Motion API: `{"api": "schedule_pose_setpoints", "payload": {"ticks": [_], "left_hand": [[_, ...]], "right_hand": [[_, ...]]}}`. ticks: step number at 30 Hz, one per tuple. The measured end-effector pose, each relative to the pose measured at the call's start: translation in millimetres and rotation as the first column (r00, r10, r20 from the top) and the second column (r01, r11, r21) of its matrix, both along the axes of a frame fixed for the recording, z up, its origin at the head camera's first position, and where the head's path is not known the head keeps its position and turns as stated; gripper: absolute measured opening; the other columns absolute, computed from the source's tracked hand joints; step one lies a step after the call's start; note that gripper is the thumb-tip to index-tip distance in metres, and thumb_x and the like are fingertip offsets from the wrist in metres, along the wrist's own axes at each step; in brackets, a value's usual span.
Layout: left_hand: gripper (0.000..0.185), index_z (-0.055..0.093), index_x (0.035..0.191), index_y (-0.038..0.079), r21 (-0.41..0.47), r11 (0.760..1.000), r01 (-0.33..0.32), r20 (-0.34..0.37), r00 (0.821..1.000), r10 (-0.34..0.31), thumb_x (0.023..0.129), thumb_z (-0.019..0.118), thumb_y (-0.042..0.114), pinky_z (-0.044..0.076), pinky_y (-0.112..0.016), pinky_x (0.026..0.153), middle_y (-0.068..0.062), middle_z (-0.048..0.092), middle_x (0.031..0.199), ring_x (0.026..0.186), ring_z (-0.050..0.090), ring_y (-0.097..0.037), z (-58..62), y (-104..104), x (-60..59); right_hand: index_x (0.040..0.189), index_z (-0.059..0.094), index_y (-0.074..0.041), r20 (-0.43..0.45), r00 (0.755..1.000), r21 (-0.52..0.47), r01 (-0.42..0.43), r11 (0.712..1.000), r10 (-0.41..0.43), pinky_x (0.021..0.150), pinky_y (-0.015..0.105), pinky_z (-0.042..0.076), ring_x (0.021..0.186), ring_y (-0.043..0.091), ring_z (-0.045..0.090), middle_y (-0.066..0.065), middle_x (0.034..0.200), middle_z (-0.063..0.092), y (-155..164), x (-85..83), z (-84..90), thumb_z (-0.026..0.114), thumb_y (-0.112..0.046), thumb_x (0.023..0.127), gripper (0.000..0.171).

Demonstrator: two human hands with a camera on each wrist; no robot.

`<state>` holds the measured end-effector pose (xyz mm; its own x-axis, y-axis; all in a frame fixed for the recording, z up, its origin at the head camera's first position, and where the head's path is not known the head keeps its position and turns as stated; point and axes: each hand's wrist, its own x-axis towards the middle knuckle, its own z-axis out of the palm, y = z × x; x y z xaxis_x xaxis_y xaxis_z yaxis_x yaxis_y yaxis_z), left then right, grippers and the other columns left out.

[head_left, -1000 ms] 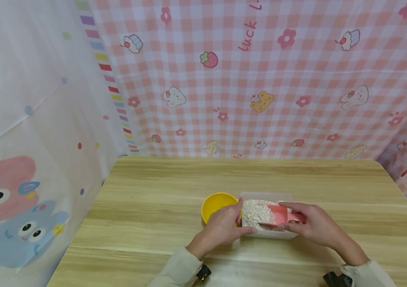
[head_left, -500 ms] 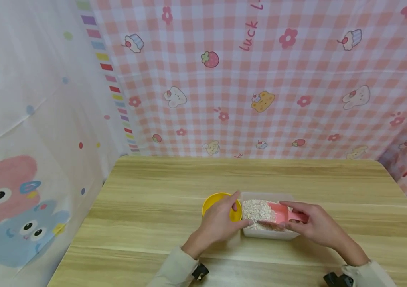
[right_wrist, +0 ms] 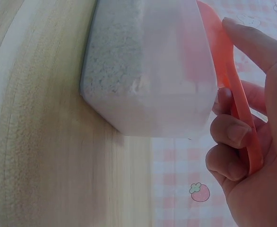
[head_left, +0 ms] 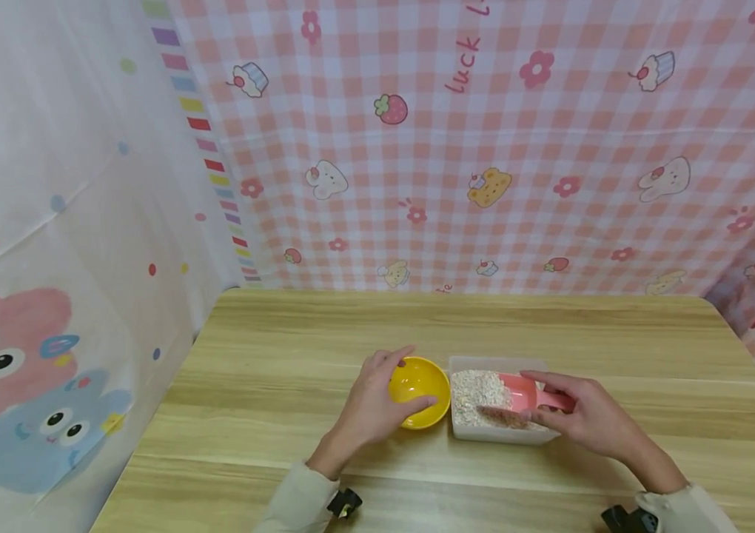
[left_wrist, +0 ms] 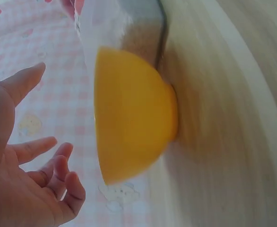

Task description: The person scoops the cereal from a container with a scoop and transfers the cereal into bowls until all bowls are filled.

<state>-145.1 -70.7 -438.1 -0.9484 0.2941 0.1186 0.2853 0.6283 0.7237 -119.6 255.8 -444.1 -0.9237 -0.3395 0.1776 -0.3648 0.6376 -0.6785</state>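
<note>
Scoop loaded in the tub, yellow bowl empty beside it.

Head view: near the bench's (head_left: 284, 355) front edge, the left hand (head_left: 371, 403) cups the yellow bowl (head_left: 420, 391), fingers relaxed and apart; the right hand (head_left: 587, 418) pinches the pink scoop (head_left: 524, 394), dug into the oats in the clear tub (head_left: 494, 433). Nothing seems transferred yet.
Left wrist view: the left hand's fingers (left_wrist: 44, 165) are spread, just off the bowl (left_wrist: 134, 113).
Right wrist view: the right hand's fingers (right_wrist: 230, 137) are clamped on the scoop's handle (right_wrist: 238, 99) over the tub (right_wrist: 148, 71).
</note>
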Motion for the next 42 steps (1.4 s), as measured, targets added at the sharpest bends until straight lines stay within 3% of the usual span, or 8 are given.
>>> {"api": "schedule_pose_setpoints", "payload": {"ticks": [8, 13, 18, 28, 42], "left_hand": [[0.086, 0.043, 0.149, 0.022, -0.002, 1.0, -0.008, 0.035, 0.999, 0.008, 0.077, 0.081, 0.051, 0.042, -0.055, 0.102, -0.01, 0.044, 0.143, 0.128, 0.04, -0.03, -8.9, -22.0, -4.0], [0.101, 0.03, 0.155, 0.032, -0.003, 1.0, 0.028, 0.176, 0.984, -0.027, 0.073, 0.084, 0.053, 0.038, -0.062, 0.105, -0.013, 0.034, 0.152, 0.134, 0.037, -0.034, -16.2, -30.5, -5.9], [0.117, 0.018, 0.159, 0.025, 0.023, 0.995, 0.093, 0.269, 0.958, -0.095, 0.069, 0.087, 0.051, 0.034, -0.061, 0.109, -0.017, 0.033, 0.153, 0.135, 0.04, -0.035, -23.6, -31.6, -9.8], [0.123, 0.012, 0.16, 0.021, 0.082, 0.983, 0.161, 0.327, 0.928, -0.18, 0.068, 0.09, 0.045, 0.027, -0.056, 0.115, -0.013, 0.029, 0.159, 0.142, 0.035, -0.032, -34.2, -31.0, -16.0], [0.116, 0.013, 0.159, 0.026, 0.118, 0.981, 0.155, 0.361, 0.914, -0.187, 0.072, 0.088, 0.044, 0.033, -0.055, 0.111, -0.014, 0.041, 0.152, 0.133, 0.045, -0.031, -39.2, -29.9, -17.8]], "right_hand": [[0.129, 0.064, -0.005, -0.005, 1.0, -0.01, -0.01, 1.0, 0.01, 0.047, 0.021, 0.039, 0.059, -0.001, 0.04, -0.005, 0.075, 0.05, -0.3, 0.6, 2.0, 0.08, -0.013, 0.083, 0.049], [0.129, 0.064, -0.004, -0.014, 1.0, -0.027, -0.025, 0.999, 0.024, 0.046, 0.021, 0.038, 0.057, -0.002, 0.039, -0.009, 0.069, 0.043, -0.2, 0.6, 3.4, 0.079, -0.012, 0.084, 0.049], [0.129, 0.064, -0.004, -0.016, 1.0, -0.027, -0.026, 0.999, 0.026, 0.045, 0.021, 0.038, 0.055, -0.002, 0.038, -0.01, 0.068, 0.042, -0.7, 0.4, 4.4, 0.079, -0.011, 0.084, 0.048], [0.13, 0.063, -0.003, -0.02, 0.999, -0.045, -0.036, 0.998, 0.035, 0.044, 0.021, 0.037, 0.054, -0.003, 0.036, -0.013, 0.064, 0.039, -0.7, 0.5, 7.0, 0.078, -0.01, 0.085, 0.048], [0.13, 0.062, -0.004, -0.001, 0.999, -0.057, -0.044, 0.997, 0.044, 0.044, 0.021, 0.039, 0.056, -0.002, 0.039, -0.011, 0.066, 0.043, 0.2, 0.3, 10.7, 0.077, -0.009, 0.085, 0.048]]}}
